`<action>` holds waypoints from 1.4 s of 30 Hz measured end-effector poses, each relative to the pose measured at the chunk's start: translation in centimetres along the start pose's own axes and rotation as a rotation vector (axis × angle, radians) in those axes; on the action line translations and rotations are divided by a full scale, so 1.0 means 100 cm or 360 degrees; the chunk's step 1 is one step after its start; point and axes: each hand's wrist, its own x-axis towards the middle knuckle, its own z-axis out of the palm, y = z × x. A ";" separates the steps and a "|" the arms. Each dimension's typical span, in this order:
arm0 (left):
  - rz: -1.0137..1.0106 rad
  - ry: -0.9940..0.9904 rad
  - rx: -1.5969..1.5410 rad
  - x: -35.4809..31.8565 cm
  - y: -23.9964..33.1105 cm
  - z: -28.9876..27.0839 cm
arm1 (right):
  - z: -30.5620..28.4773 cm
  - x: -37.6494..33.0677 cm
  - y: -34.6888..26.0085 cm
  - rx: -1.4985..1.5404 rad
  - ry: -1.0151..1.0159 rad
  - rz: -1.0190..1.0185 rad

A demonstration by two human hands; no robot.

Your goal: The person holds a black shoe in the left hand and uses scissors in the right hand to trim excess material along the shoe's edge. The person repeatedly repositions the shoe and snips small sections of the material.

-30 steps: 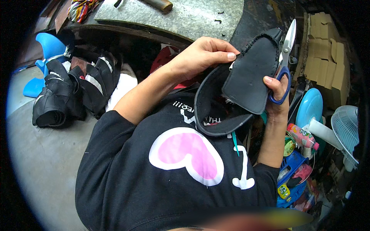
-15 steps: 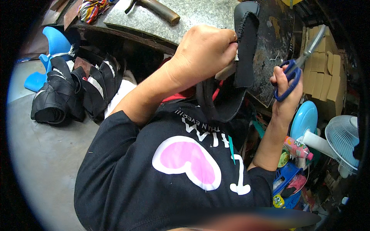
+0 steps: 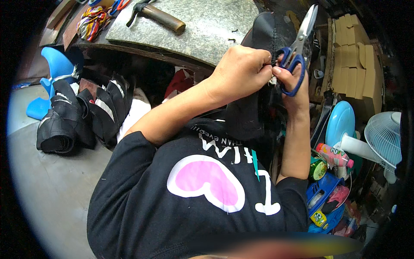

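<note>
My left hand (image 3: 241, 71) is closed, its fingertips pinching the edge of a black leather-like piece (image 3: 264, 32) with a stitched seam. Part of that piece hangs below my left wrist, towards my lap. Right beside it, my right hand (image 3: 294, 88) has blue-handled scissors (image 3: 297, 58) hooked on its fingers. Their blades point up and away, nearly together and clear of the black piece. My right thumb and fingertips come up against my left fingertips at the seam; a small pale bit shows there. What exactly the right fingertips pinch is hidden.
A hammer (image 3: 161, 18) rests on the grey stone slab (image 3: 202, 36) beyond my hands. Rolled black pieces (image 3: 64, 118) and a blue plastic object (image 3: 60, 64) are at left. Cardboard boxes (image 3: 355, 73), a white fan (image 3: 384, 134) and a blue basket (image 3: 323, 190) stand at right.
My right hand has come left with the scissors to meet my left hand. The black piece has turned, and its stitched face now spreads beyond my hands.
</note>
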 end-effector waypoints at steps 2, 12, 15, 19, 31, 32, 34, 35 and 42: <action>-0.0120 -0.0045 -0.0055 -0.001 -0.006 0.013 | -0.004 -0.001 0.011 0.0062 0.0132 0.0111; -0.0246 0.0028 -0.0161 -0.002 -0.014 0.053 | -0.061 -0.099 0.013 0.0281 -0.0222 0.0314; -0.0245 0.0000 -0.0167 -0.005 -0.016 0.054 | -0.060 -0.130 0.014 0.0364 -0.0220 0.0520; -0.0113 0.0061 0.0030 -0.008 -0.016 0.059 | -0.053 -0.141 0.017 0.0180 -0.0028 0.0420; -0.0849 -0.0174 -0.1422 0.011 -0.006 0.034 | 0.000 -0.085 0.011 0.0078 0.0256 0.0113; -0.1004 -0.0377 -0.1593 0.013 -0.007 0.022 | 0.002 -0.083 0.010 0.0251 0.0245 0.0163; -0.1018 -0.0400 -0.1576 0.012 -0.006 0.010 | 0.002 -0.084 0.008 0.0462 0.0116 0.0241; -0.0945 -0.0393 -0.1589 0.010 -0.006 0.008 | 0.003 -0.084 0.010 0.0503 0.0096 0.0217; -0.0698 0.0008 -0.1024 0.010 -0.029 0.038 | -0.026 -0.093 0.017 -0.0036 0.0153 0.0192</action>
